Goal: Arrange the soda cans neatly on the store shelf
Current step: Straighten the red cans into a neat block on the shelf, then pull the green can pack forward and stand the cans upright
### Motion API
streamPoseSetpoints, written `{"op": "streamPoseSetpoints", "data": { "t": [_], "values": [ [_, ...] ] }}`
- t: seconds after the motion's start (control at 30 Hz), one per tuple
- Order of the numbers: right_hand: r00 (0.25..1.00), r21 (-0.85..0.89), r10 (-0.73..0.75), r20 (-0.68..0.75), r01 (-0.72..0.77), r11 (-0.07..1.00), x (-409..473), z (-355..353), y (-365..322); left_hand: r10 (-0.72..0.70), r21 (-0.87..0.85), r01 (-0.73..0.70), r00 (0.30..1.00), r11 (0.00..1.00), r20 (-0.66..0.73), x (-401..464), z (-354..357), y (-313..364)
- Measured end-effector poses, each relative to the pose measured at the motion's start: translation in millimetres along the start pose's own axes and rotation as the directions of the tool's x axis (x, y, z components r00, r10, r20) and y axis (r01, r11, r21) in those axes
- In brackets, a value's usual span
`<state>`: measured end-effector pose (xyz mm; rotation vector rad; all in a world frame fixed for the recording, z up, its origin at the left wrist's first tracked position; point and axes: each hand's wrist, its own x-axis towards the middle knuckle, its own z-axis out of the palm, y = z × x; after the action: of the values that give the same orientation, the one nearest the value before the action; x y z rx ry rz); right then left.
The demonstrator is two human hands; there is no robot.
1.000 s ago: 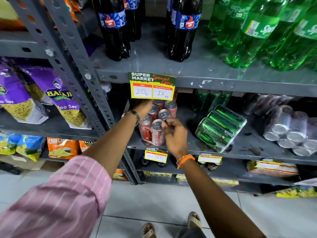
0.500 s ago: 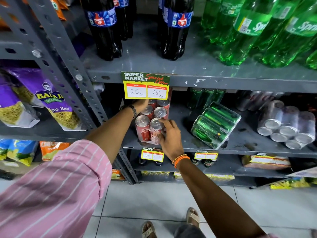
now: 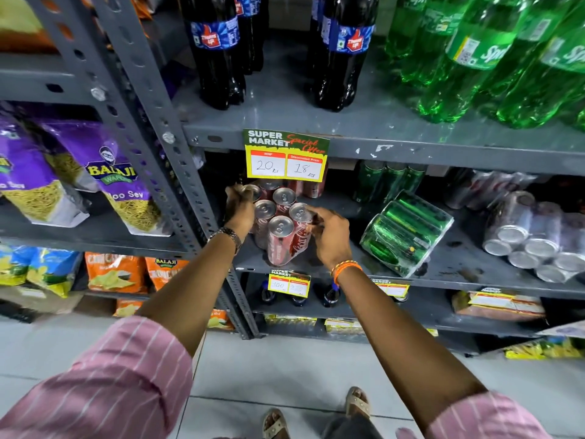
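A shrink-wrapped pack of red cola cans (image 3: 280, 231) stands upright on the grey middle shelf (image 3: 342, 264), under a price tag. My left hand (image 3: 239, 205) grips the pack's far left side, fingers over a rear can top. Against the pack's right side, my right hand (image 3: 329, 236) has its fingers wrapped on the front-right can. More red cans (image 3: 311, 188) stand behind, partly hidden by the tag. A wrapped pack of green cans (image 3: 406, 231) lies tipped on its side to the right.
Silver can packs (image 3: 531, 236) lie on their sides at the far right. Upright green cans (image 3: 389, 182) stand at the back. Cola and green soda bottles fill the shelf above. Snack bags (image 3: 117, 179) sit on the left rack, past the perforated upright post (image 3: 164, 172).
My right hand has slid from the pack's front can top to its right side. The pack has turned slightly, its front corner now facing me. My left hand stays at the back left.
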<state>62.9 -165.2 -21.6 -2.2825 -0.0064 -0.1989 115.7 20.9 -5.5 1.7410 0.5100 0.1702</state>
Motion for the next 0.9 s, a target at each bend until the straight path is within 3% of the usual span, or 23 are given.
{"op": "streamPoseSetpoints", "data": {
  "t": [0.2,0.43,0.6,0.8,0.9],
  "values": [
    [0.994,0.088,0.087,-0.071,-0.080,0.993,31,-2,8,-0.034,0.088,0.028,0.997,0.996,0.067,-31,2,-15],
    [0.994,0.006,0.082,0.067,-0.083,0.997,59,-19,24,0.094,-0.052,-0.090,0.992,0.995,0.086,-65,3,-43],
    [0.994,0.025,0.073,0.076,-0.075,0.997,55,-22,20,0.078,-0.059,-0.072,0.991,0.996,0.113,-70,-2,-43],
    [0.985,0.027,0.039,0.168,-0.044,0.999,50,-46,15,0.150,0.112,-0.160,0.984,0.981,0.095,-81,-3,-37],
    [0.989,-0.004,0.075,0.128,-0.075,0.997,54,-83,29,0.173,0.179,-0.173,0.985,0.969,0.013,-106,2,-28]
  ]
}}
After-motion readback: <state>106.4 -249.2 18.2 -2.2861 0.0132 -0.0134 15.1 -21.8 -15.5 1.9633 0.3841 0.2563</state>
